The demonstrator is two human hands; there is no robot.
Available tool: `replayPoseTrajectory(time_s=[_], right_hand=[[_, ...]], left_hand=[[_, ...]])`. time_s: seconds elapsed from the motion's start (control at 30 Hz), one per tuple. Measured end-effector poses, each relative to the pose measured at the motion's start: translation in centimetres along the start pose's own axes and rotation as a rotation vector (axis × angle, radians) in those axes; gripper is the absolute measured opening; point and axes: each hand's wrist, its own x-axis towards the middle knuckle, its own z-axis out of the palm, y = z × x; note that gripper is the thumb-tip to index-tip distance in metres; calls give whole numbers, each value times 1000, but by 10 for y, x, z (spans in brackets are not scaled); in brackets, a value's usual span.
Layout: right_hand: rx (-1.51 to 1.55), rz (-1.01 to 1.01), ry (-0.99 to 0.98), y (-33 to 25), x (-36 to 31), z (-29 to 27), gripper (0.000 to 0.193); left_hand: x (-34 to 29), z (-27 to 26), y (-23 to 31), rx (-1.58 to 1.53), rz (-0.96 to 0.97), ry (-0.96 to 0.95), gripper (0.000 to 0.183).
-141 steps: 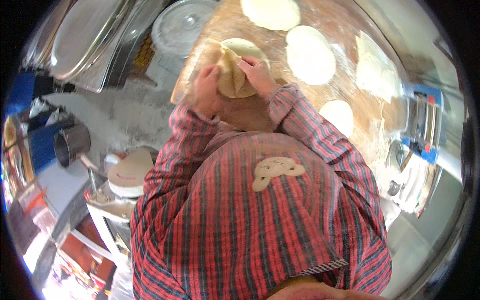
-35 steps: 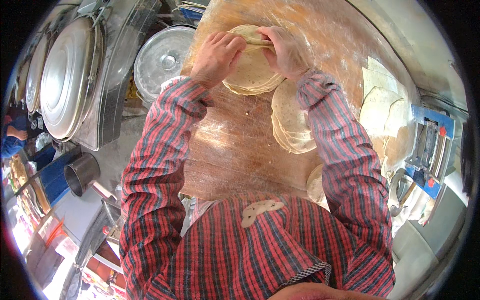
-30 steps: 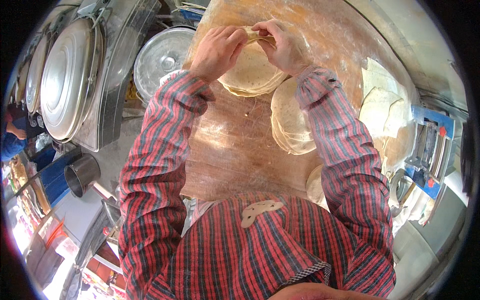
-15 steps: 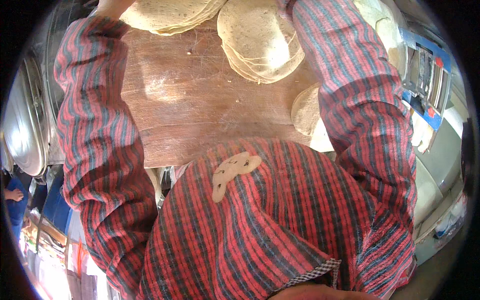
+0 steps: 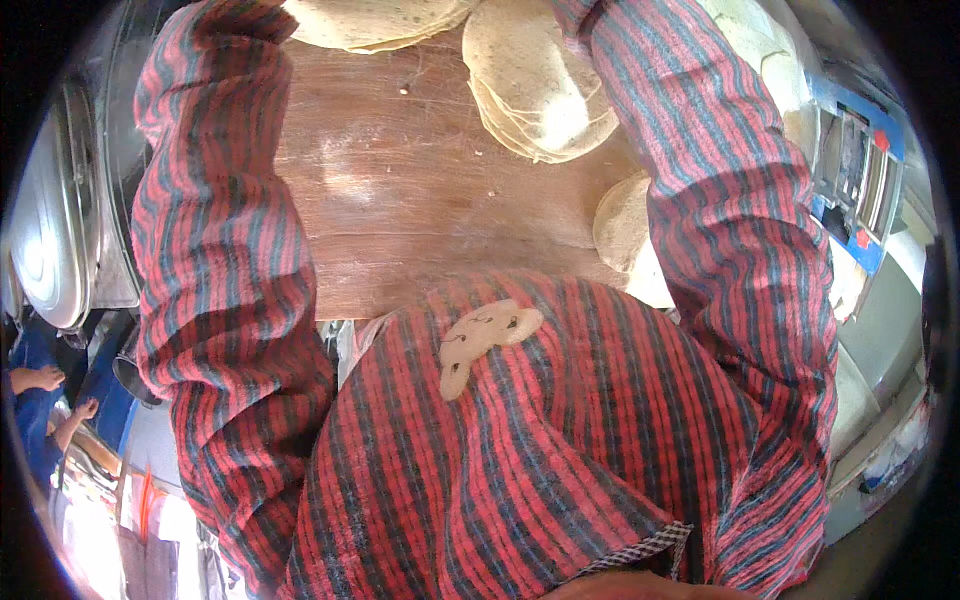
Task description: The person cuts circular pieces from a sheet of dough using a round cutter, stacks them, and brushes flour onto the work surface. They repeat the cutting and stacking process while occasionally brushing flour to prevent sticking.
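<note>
Both my arms, in red and dark striped sleeves, reach forward over a brown wooden board point(image 5: 430, 190). My left sleeve point(image 5: 225, 180) ends at the top edge, beside a stack of tortillas point(image 5: 370, 22) that the edge cuts off; the left hand lies beyond the picture. Next to my right sleeve point(image 5: 700, 110) is a second tortilla stack point(image 5: 525, 75), sunlit on its right side. My right hand is also past the top edge, so its fingers and anything in them are hidden. Nearer to me, a tortilla point(image 5: 620, 222) lies partly behind the right sleeve.
Large round metal lids or pans point(image 5: 50, 200) stand at the left. Below them, another person's hands point(image 5: 40, 379) show against blue clothing. A blue-framed rack point(image 5: 860, 170) is at the right, near pale wrapping point(image 5: 775, 60). Small crumbs dot the board.
The whole view has shifted slightly, with the board and tortillas a little further right and up. My left wrist has passed out of the top edge. More of the other person's hands shows.
</note>
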Motion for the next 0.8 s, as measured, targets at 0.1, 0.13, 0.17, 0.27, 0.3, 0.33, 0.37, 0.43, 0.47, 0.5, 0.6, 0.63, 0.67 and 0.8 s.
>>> replayPoseTrajectory(time_s=[0.1,0.13,0.17,0.27,0.3,0.33,0.37,0.43,0.47,0.5,0.6,0.63,0.67,0.8], right_hand=[[-61,-69,59,-6,-4,0,36],[-86,-97,78,-8,-5,1,36],[-111,-125,98,-11,-8,2,35],[-178,-199,135,-21,-12,14,35],[-201,-230,137,-24,-11,19,35],[-221,-258,128,-30,-9,27,34],[-214,-251,90,-37,-7,38,34],[-189,-205,-20,-57,1,60,33],[-177,-185,-73,-70,8,70,33],[-162,-162,-129,-83,13,79,32],[-23,-163,-382,-122,9,97,48],[15,-102,-362,-130,-4,97,48],[65,-54,-312,-139,-20,95,48],[123,-83,43,-105,-85,28,49]], left_hand=[[-2,0,-5,57,20,32,45],[-4,2,-7,65,28,42,43],[-9,3,-8,86,30,61,41],[-26,4,-13,136,62,129,35],[-34,1,-15,139,70,150,34],[-42,-1,-16,139,74,175,33],[-51,-3,-17,136,46,186,32],[-76,-10,-16,156,-119,156,37],[-88,-13,-16,171,-255,117,43],[-103,-17,-16,201,-339,144,47],[-162,-15,-20,92,-457,295,41],[-182,-16,-21,44,-430,328,42],[-202,-16,-20,-29,-548,338,43],[-259,-11,-8,-22,-488,480,44]])
